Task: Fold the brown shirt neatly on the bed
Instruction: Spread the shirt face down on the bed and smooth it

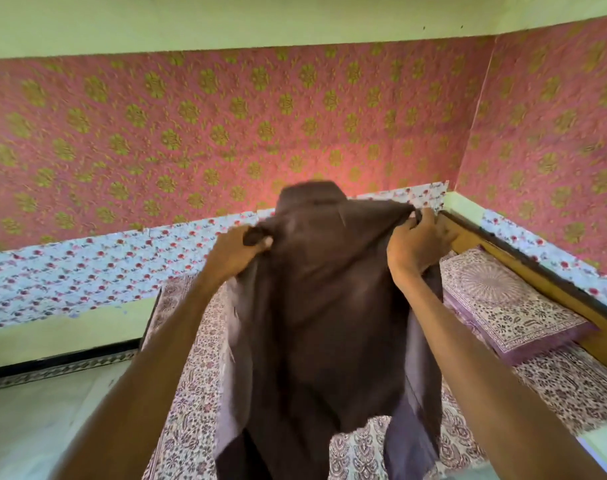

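Note:
The brown shirt (329, 317) hangs in the air above the bed (187, 403), held up by its shoulders with the collar at the top. My left hand (238, 252) grips the left shoulder seam, thumb pinching the cloth. My right hand (416, 242) grips the right shoulder, fingers curled over the fabric edge. The shirt's body and sleeves droop down between my forearms, and its lower hem falls near the bottom of the view. The shirt hides most of the bed's middle.
The bed has a purple-and-white printed sheet. A matching pillow (509, 306) lies at the right by the wooden headboard (523, 258). Pink floral walls stand behind and to the right. Pale floor (35, 420) lies left of the bed.

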A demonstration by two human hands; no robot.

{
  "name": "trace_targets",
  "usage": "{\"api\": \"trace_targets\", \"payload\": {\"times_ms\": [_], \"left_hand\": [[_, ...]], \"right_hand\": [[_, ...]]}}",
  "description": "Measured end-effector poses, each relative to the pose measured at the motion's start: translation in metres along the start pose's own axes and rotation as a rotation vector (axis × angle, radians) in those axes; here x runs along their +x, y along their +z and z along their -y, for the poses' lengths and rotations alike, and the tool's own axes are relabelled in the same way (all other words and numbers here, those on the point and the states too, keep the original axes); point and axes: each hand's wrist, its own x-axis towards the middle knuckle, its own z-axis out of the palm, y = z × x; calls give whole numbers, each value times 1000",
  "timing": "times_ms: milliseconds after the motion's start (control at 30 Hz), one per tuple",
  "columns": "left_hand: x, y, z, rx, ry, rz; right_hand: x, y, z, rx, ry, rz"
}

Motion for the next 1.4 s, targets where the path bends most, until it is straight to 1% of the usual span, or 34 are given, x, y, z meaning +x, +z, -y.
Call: {"api": "trace_targets", "payload": {"times_ms": [33,67,133,167,200,300,367,433,500,533,567,633,700,767,800,867,933,1000,1033,1067,1100,1167,1233,1267,1300,1333,1367,1400], "left_hand": [[-1,12,17,108,-64,64],[-4,23,34,181,-114,56],[-10,39,65,243,-190,-63],[-11,47,79,231,-226,-92],[-13,56,94,211,-249,-80],[-22,93,134,125,-217,65],[-23,121,154,-13,-216,15],[-16,144,166,-126,-271,-85],[4,168,181,-114,-292,-136],[17,178,190,-57,-286,-107],[31,189,202,8,-289,-35],[56,209,224,91,-283,169],[86,229,242,-19,-324,334],[111,242,253,-323,-422,387],[125,251,257,-504,-460,367],[147,271,262,-799,-498,261],[165,296,269,-923,-524,159],[183,328,284,-826,-515,172],[192,347,295,-671,-462,242],[199,367,310,-514,-420,354],[203,384,325,-365,-420,475],[212,423,367,-148,-444,667],[219,454,412,42,-357,906],[222,463,431,113,-323,1036],[223,475,448,133,-317,1128],[220,486,466,116,-331,1137],[218,496,479,67,-365,1051],[215,507,488,21,-424,902]], "right_hand": [[-3,8,-10,-44,38,62],[-8,16,-22,-91,58,111],[-20,34,-48,-192,62,190],[-26,44,-61,-231,71,219],[-30,55,-73,-255,84,245],[-42,87,-101,-313,113,302],[-46,113,-114,-375,115,323],[-48,138,-125,-422,104,333],[-43,168,-136,-447,97,319],[-39,182,-141,-458,102,307],[-36,197,-146,-472,112,302],[-32,222,-156,-512,138,311],[-28,253,-171,-571,180,311],[-27,280,-193,-623,204,313],[-26,296,-205,-636,207,310],[-24,326,-227,-627,198,290],[-21,355,-246,-580,175,258],[-17,389,-266,-548,199,244],[-16,407,-279,-564,213,254],[-18,426,-293,-597,223,280],[-21,442,-307,-628,231,318],[-35,479,-343,-655,224,408],[-55,514,-383,-643,194,494],[-65,528,-398,-631,182,524],[-75,541,-413,-627,180,548],[-83,552,-425,-623,194,556],[-90,563,-436,-615,209,550],[-94,574,-444,-608,233,541]]}}
